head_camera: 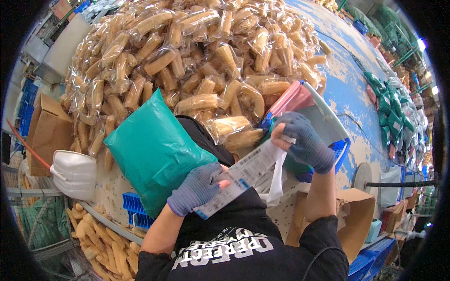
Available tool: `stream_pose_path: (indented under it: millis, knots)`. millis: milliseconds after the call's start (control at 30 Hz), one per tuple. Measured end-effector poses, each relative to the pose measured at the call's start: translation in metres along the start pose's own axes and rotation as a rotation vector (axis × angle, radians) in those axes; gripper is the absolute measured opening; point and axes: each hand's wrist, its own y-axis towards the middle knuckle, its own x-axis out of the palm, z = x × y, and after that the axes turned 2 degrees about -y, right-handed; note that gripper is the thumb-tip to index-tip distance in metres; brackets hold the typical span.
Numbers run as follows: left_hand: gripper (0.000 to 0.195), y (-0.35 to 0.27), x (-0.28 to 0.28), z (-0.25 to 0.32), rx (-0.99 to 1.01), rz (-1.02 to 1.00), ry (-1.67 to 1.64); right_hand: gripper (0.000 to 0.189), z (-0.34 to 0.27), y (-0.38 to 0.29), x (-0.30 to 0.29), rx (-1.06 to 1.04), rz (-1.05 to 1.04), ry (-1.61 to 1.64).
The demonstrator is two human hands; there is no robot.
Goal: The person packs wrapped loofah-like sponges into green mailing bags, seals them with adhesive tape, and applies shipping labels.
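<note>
Both hands wear grey-blue knit gloves with bare fingertips. My left hand (198, 188) grips the lower part of a long white printed label strip (242, 174), below the right corner of a puffy teal plastic mailer bag (161, 151). My right hand (304, 140) pinches the strip's upper end between thumb and fingers. The strip is stretched slantwise between the hands and bears print and barcodes. White backing paper (277, 186) hangs under my right hand. Whether my left hand also touches the bag cannot be told.
A large heap of clear-wrapped dried loofahs (197, 63) lies ahead. A grey bin (325, 116) stands at the right, with a cardboard box (355, 214) below it. At the left are a white plastic scoop (75, 174), another cardboard box (49, 137) and a blue plastic rack (137, 209). Unwrapped loofahs (105, 242) lie at the lower left.
</note>
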Motion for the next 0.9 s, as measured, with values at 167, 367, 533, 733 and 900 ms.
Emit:
stream_pose_path:
  millis: [167,367,533,733,900]
  knots:
    - [0.017,0.013,0.011,0.002,-0.026,0.061,-0.113,0.027,-0.04,-0.03,0.051,0.134,0.304,-0.142]
    - [0.018,0.03,0.021,-0.004,0.267,0.239,0.066,0.014,-0.066,-0.031,0.08,0.225,0.238,-0.033]
    - [0.022,0.042,0.034,-0.011,0.228,0.233,0.044,0.006,-0.034,-0.042,0.081,0.571,0.188,0.348]
    - [0.032,0.046,0.039,-0.028,0.14,0.172,0.116,0.014,0.156,-0.159,-0.015,0.794,0.427,-0.493]
    - [0.049,0.003,-0.001,0.004,0.405,0.538,0.435,0.019,0.033,-0.049,-0.017,0.623,0.911,-0.332]
